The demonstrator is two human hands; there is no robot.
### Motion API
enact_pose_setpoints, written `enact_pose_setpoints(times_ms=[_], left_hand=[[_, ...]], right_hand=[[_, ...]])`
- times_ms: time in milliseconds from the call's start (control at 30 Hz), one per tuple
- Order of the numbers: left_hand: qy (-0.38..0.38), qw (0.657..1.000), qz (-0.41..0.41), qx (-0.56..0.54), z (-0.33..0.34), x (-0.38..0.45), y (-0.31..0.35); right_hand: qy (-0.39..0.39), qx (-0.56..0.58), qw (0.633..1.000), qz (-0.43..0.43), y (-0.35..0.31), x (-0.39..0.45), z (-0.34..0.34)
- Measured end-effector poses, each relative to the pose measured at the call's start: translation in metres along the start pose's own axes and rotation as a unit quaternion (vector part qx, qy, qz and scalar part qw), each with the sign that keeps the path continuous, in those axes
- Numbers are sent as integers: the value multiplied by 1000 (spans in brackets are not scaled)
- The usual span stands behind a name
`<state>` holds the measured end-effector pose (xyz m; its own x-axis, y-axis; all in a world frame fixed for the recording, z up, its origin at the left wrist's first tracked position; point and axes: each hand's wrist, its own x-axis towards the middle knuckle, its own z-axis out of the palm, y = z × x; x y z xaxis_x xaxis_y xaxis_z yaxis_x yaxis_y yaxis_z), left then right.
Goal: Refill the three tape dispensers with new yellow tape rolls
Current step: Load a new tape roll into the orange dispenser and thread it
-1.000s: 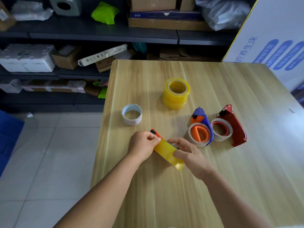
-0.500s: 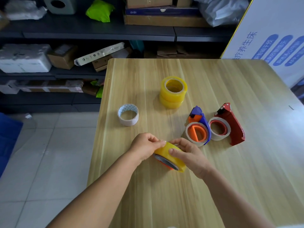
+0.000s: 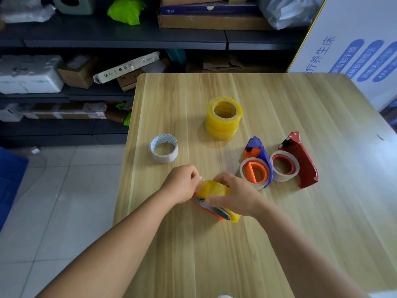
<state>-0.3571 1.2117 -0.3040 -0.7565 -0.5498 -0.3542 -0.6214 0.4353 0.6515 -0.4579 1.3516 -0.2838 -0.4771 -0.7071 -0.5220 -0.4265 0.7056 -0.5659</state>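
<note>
I see the wooden table [image 3: 279, 233] first, with dark shelving [image 3: 107, 39] full of boxes beyond its far edge and a white printed board [image 3: 354, 50] at its far right corner. Taking the stack of two yellow tape rolls [image 3: 223, 118] as my landmark: just to its near right lie a blue dispenser [image 3: 261, 157] with an orange hub and a red dispenser [image 3: 300, 162], side by side and touching, each carrying a pale, nearly spent core. To the stack's near left sits a loose white core [image 3: 164, 148] on its own.

Nearer to me than the stack, both my hands meet over a third dispenser [image 3: 212, 209], orange with a grey face; most of it is hidden, and I cannot make out its cutter. A yellow tape roll [image 3: 212, 188] sits on it. My left hand [image 3: 182, 183] pinches the roll's left edge, fingers closed tight. My right hand [image 3: 234, 195] wraps over the roll's right side, thumb against the near face, holding roll and dispenser together.
</note>
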Motion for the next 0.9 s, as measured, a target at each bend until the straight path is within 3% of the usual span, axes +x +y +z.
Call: enact_pose_setpoints(times_ms=[133,300,467,600,900], left_hand=[[1,1000,11,10,2,2,-1],[97,993,44,44,-11,6,-8],[59,997,40,42,-32,13,-3],[77,996,28,19,-37,13,0],[121,987,26,100,-32,10,8]], right_hand=[[16,-126,992,1,-17,6,7],[60,-32,997,-25,-12,0,3],[61,-43,996,-49,-15,1,-9],[30,-54,997,-50,-18,-3,-13],[81,-226,969,-61,-35,2,9]])
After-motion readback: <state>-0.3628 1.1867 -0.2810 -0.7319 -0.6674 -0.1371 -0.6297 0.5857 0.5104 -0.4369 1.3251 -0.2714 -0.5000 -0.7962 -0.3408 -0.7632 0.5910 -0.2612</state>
